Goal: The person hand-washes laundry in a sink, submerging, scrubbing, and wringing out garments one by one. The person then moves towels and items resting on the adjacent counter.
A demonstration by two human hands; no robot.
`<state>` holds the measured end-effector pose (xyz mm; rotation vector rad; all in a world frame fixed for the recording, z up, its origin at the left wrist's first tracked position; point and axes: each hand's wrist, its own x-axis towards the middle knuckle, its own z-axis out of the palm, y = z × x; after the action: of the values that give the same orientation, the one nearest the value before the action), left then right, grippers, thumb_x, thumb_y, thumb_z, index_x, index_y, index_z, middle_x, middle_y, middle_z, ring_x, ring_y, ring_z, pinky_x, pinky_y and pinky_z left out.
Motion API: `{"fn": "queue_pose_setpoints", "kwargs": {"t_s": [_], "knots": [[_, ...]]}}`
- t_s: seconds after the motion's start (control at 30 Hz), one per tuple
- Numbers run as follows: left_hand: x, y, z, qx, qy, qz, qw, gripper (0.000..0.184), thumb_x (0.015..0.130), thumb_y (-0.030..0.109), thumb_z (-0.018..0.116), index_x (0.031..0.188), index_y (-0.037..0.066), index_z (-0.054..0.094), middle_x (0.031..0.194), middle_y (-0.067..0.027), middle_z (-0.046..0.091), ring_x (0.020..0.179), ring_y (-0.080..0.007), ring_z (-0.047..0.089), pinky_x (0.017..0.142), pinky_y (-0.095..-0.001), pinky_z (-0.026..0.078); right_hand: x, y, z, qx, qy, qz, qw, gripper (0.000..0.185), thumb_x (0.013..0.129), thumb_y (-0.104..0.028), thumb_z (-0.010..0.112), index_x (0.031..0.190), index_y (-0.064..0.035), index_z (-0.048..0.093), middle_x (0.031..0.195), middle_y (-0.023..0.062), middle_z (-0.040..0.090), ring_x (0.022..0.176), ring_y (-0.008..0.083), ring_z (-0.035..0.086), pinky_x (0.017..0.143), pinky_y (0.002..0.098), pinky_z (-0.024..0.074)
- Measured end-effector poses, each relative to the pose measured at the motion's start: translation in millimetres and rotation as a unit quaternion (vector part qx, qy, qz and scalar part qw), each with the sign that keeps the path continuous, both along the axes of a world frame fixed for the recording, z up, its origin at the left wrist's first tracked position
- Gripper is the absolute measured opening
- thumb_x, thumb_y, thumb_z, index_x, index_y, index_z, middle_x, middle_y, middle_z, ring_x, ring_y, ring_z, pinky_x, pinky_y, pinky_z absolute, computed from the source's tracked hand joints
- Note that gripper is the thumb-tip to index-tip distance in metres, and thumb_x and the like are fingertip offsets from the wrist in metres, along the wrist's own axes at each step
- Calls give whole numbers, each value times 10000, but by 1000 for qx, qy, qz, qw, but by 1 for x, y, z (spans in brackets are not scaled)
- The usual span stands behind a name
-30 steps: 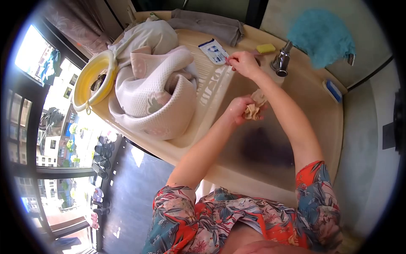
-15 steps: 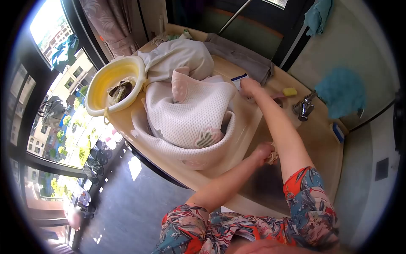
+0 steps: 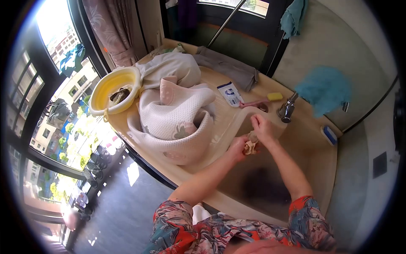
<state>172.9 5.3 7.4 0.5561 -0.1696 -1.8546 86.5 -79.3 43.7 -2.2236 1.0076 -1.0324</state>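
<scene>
My left hand point(image 3: 239, 148) is closed around a crumpled beige cloth point(image 3: 250, 147) over the sink basin point(image 3: 292, 169). Just above the cloth is my right hand point(image 3: 263, 128), its fingers drawn together in a pinch; whatever lies between the fingertips is too small or hidden to name. The two hands are close together, near the basin's back left side. A white and blue packet point(image 3: 231, 94) lies on the counter behind them, beside a pink-handled item point(image 3: 253, 103).
A large pale textured textile point(image 3: 173, 114) is heaped left of the basin. Beyond it stand a yellow tub point(image 3: 97, 99) and a grey cloth point(image 3: 226, 65). A yellow sponge point(image 3: 275, 96), the tap point(image 3: 287, 109) and a blue-white brush point(image 3: 329, 134) line the right side.
My right hand has left the packet and come down toward me to the cloth. My left hand, with the cloth, has moved up and left to meet it. The view has shifted slightly.
</scene>
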Motion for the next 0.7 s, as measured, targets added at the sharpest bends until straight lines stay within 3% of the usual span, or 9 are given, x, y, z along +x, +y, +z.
{"fn": "queue_pose_setpoints", "kwargs": {"t_s": [0.07, 0.17, 0.23, 0.3, 0.33, 0.4, 0.5, 0.6, 0.7], "knots": [[-9, -8, -10, 49, -10, 42, 998, 179, 846, 147, 399, 930, 78, 541, 820, -69, 571, 704, -189, 574, 617, -368, 490, -26, 35, -20, -96, 71, 4, 993, 112, 840, -198, 504, 842, -90, 536, 646, 143, 570, 573, 306, 573, 512, 384, 445], [-39, -15, -14, 88, -29, 61, 994, 213, 885, 246, 390, 872, 86, 530, 817, -55, 563, 729, -197, 564, 678, -381, 475, -54, 40, -38, -107, 89, -52, 989, 85, 848, -193, 479, 879, -127, 523, 641, 141, 569, 572, 328, 568, 490, 416, 433], [-70, -20, -19, 85, -24, 66, 994, 282, 902, 329, 383, 861, 89, 523, 828, -42, 566, 758, -195, 556, 723, -377, 461, -74, 24, -55, -58, 115, -99, 987, 83, 848, -194, 472, 888, -136, 517, 644, 137, 573, 562, 335, 563, 484, 424, 428], [-101, -23, -17, 101, -24, 74, 992, 261, 896, 333, 410, 852, 104, 526, 783, -13, 545, 701, -150, 535, 618, -323, 450, -95, 15, -60, -30, 140, -139, 980, 97, 842, -189, 471, 908, -141, 524, 668, 137, 582, 591, 333, 572, 502, 411, 434], [-113, -22, -13, 108, -22, 81, 991, 250, 893, 335, 424, 847, 112, 528, 760, 1, 535, 672, -127, 525, 565, -297, 444, -104, 19, -62, 13, 94, -119, 988, 105, 839, -184, 474, 917, -137, 526, 682, 138, 584, 607, 328, 575, 514, 403, 436], [-119, -22, -23, 95, -26, 85, 992, 240, 898, 314, 421, 875, 105, 538, 790, 1, 544, 705, -131, 534, 596, -289, 449, -118, 30, -65, 96, 3, -73, 993, 124, 832, -176, 479, 936, -130, 531, 711, 141, 590, 637, 318, 580, 538, 386, 442], [-121, -9, -19, 72, 9, 81, 994, 243, 899, 312, 421, 893, 102, 544, 812, 0, 556, 736, -134, 543, 631, -294, 459, -120, 60, -40, 28, 25, -93, 995, 141, 816, -153, 494, 943, -110, 538, 750, 129, 592, 677, 297, 579, 576, 349, 445], [-135, 4, -1, 94, 24, 126, 987, 259, 901, 328, 410, 878, 106, 542, 817, -3, 562, 751, -139, 551, 661, -304, 467, -124, 47, -45, 122, 13, -94, 988, 126, 813, -173, 509, 917, -120, 557, 807, 95, 595, 732, 274, 563, 621, 341, 434], [-128, -6, -27, 65, 77, 129, 987, 280, 903, 348, 398, 871, 107, 538, 833, -15, 570, 774, -155, 557, 692, -323, 469, -128, 37, -60, -123, 158, -94, 975, 133, 813, -219, 522, 909, -145, 578, 886, 50, 585, 853, 233, 532, 689, 347, 401]]}}
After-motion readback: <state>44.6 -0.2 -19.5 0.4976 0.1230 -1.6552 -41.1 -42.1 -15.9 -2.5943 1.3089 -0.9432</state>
